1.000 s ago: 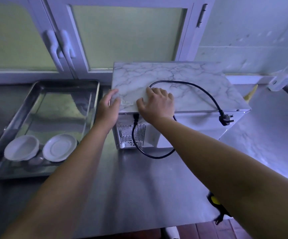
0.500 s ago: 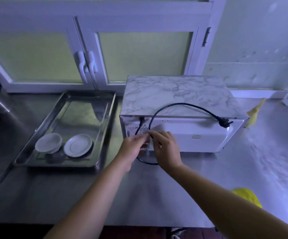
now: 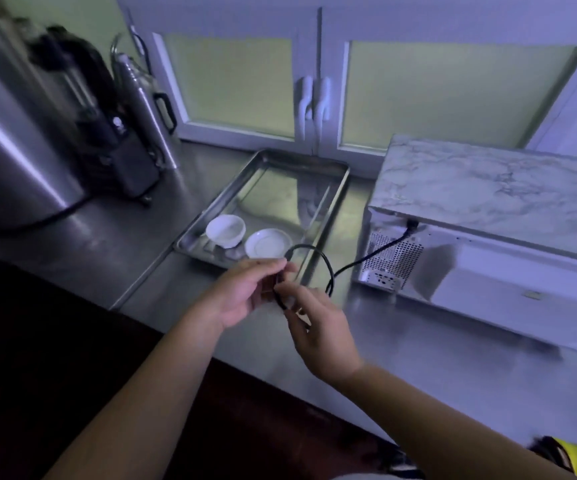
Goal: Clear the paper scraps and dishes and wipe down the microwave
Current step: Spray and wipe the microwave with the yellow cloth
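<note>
The microwave point(image 3: 488, 188) sat on the steel counter point(image 3: 418, 358) with its vented back turned toward us. Its black cord point(image 3: 377, 252) ran out from that back into a loop. We pinched the cord in the curled fingers of our left hand point(image 3: 245, 292) and our right hand point(image 3: 318, 327), both just off the microwave's left corner. Left of the microwave lay a metal tray point(image 3: 332, 216) holding a white bowl point(image 3: 225, 230) and a saucer point(image 3: 268, 242) side by side.
</note>
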`<state>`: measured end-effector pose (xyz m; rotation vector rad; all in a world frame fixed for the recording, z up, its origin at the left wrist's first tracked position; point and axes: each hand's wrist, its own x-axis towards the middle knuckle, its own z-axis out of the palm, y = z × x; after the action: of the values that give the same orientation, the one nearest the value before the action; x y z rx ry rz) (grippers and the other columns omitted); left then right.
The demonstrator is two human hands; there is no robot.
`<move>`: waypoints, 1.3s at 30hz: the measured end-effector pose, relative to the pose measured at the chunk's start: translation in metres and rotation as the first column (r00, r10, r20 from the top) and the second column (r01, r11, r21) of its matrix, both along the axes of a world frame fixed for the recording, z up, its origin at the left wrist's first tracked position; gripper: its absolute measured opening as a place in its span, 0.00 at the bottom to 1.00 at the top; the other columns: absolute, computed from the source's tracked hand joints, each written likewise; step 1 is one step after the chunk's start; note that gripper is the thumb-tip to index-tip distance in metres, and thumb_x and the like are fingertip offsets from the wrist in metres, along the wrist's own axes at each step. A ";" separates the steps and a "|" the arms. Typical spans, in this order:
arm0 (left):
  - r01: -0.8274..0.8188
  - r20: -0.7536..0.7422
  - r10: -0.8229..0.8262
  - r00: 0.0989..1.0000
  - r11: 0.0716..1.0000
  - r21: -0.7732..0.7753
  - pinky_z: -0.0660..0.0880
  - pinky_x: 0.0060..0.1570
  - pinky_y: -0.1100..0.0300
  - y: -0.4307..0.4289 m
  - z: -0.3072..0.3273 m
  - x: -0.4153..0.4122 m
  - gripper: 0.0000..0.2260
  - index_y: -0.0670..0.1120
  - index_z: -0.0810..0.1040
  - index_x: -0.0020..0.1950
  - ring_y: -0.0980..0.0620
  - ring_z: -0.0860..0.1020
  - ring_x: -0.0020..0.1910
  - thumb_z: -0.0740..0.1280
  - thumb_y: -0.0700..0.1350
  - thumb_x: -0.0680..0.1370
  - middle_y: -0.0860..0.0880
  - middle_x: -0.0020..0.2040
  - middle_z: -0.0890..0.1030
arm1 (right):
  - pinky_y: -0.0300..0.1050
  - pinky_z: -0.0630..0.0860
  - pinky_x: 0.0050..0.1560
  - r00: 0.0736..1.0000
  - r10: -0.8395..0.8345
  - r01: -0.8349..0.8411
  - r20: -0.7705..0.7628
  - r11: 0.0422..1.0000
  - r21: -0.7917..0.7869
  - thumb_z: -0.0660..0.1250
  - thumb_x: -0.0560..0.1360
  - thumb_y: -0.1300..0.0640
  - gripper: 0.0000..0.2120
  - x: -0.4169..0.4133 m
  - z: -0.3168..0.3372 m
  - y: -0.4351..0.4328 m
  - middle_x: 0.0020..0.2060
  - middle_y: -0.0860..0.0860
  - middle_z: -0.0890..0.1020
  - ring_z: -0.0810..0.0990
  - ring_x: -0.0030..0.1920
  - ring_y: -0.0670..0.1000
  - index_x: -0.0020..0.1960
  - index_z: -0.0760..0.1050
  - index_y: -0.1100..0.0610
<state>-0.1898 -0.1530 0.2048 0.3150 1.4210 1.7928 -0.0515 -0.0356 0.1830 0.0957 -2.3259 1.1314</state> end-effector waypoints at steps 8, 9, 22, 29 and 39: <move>-0.483 -0.177 0.483 0.857 0.874 0.046 0.72 0.40 0.66 -0.108 -0.006 -0.084 0.10 0.43 0.82 0.50 0.58 0.75 0.37 0.61 0.41 0.83 0.53 0.35 0.80 | 0.40 0.77 0.49 0.962 -0.052 0.093 0.270 0.985 -0.144 0.67 0.76 0.67 0.13 -0.026 -0.010 0.010 0.50 0.50 0.82 0.80 0.44 0.47 0.57 0.81 0.56; -0.520 -0.120 0.523 0.844 0.852 0.056 0.73 0.42 0.64 -0.121 -0.012 -0.096 0.09 0.43 0.81 0.51 0.57 0.74 0.38 0.61 0.42 0.83 0.54 0.35 0.79 | 0.38 0.76 0.46 0.947 -0.082 0.140 0.310 0.976 -0.168 0.67 0.76 0.67 0.12 -0.023 -0.014 0.017 0.49 0.49 0.82 0.80 0.42 0.46 0.57 0.81 0.55; -0.866 0.651 0.578 0.492 0.404 0.295 0.74 0.62 0.44 -0.126 -0.066 -0.170 0.09 0.47 0.75 0.45 0.53 0.77 0.35 0.58 0.42 0.84 0.51 0.34 0.75 | 0.49 0.78 0.41 0.764 -0.306 0.455 0.568 0.880 -0.139 0.66 0.79 0.64 0.13 0.040 -0.067 0.077 0.51 0.46 0.82 0.82 0.45 0.52 0.58 0.77 0.49; -0.869 0.626 0.681 0.380 0.495 -0.012 0.76 0.63 0.54 -0.115 -0.070 -0.208 0.13 0.40 0.68 0.45 0.57 0.71 0.31 0.47 0.36 0.84 0.49 0.37 0.68 | 0.52 0.79 0.42 0.716 -0.331 0.494 0.615 0.863 -0.110 0.66 0.77 0.67 0.16 0.046 -0.072 0.088 0.48 0.47 0.82 0.83 0.43 0.54 0.57 0.77 0.48; -0.806 0.514 0.705 0.489 0.591 -0.044 0.69 0.63 0.44 -0.110 -0.113 -0.214 0.09 0.49 0.72 0.55 0.54 0.78 0.49 0.52 0.42 0.86 0.53 0.46 0.77 | 0.42 0.75 0.35 0.637 -0.246 0.468 0.730 0.877 -0.112 0.66 0.78 0.65 0.17 0.046 -0.092 0.089 0.45 0.48 0.83 0.83 0.37 0.43 0.53 0.76 0.42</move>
<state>-0.4037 -0.2628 0.0916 -0.7880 1.0422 2.4995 -0.0056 0.0529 0.0914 -1.0611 -2.5622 1.4417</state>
